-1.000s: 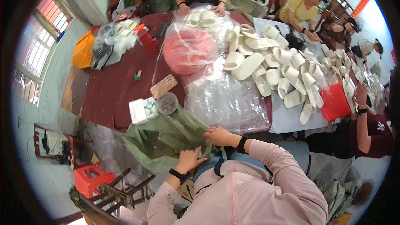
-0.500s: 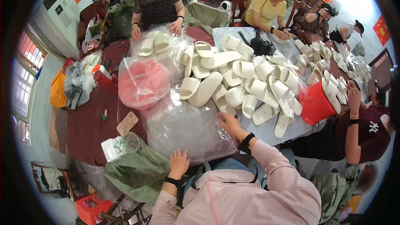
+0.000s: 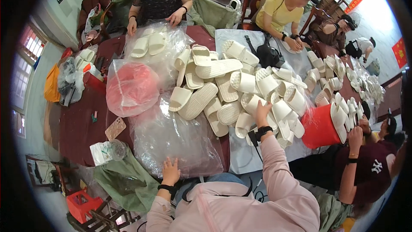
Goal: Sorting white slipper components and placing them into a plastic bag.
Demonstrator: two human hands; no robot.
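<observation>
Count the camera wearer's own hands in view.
2: the left hand, fingers spread, at the near edge of the clear plastic sheeting; the right hand at the pile of off-white slippers. Both hands show.

A long table with a dark red cover spans the frame, overlaid right of centre by a white sheet. Cream slippers lie heaped from the centre rightward, partly on that sheet, tilted at many angles. At lower centre — left of the heap — shiny clear plastic is spread flat. A round pink bundle in see-through wrapping sits left of centre. Lower left are a phone, a white packet and a clear tub; a black bag rests at upper right of centre.
</observation>
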